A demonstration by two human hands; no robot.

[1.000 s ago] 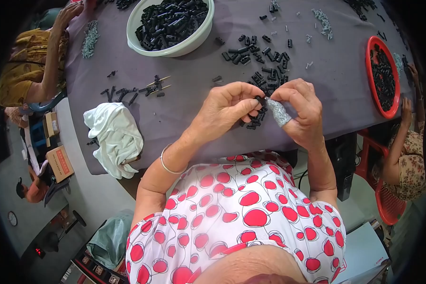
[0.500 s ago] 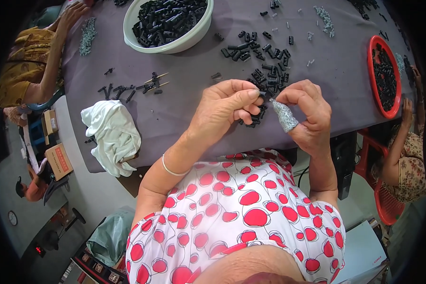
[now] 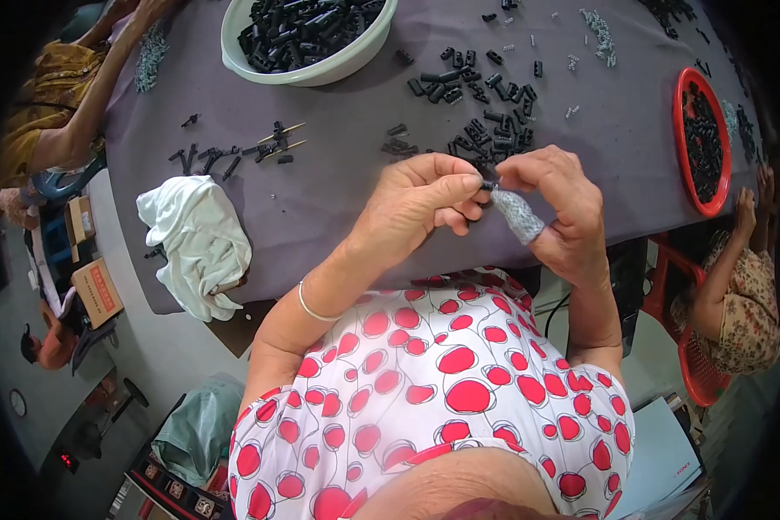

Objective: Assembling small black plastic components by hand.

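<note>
In a pinch of thumb and fingers, my left hand (image 3: 425, 192) holds a small black plastic part (image 3: 488, 185) over the table. My right hand (image 3: 565, 204) is closed right beside it, its thumb and index tips meeting at the part's right end. A grey knitted-looking cover (image 3: 518, 217) wraps the right thumb. Whatever the right fingertips hold there is too small to make out. Beyond my hands lies a loose pile of short black plastic tubes (image 3: 503, 130), partly hidden by my fingers.
A white bowl (image 3: 347, 69) of black parts stands at the far left, a red basket (image 3: 726, 165) of them at right. Springs (image 3: 600, 36) lie at the back. White cloth (image 3: 195, 251) lies left, near black pieces with sticks (image 3: 286, 149). Other people sit both sides.
My right fingertips and covered thumb have closed in on the black part, which half a second ago stood slightly apart from them. The whole view has shifted a little.
</note>
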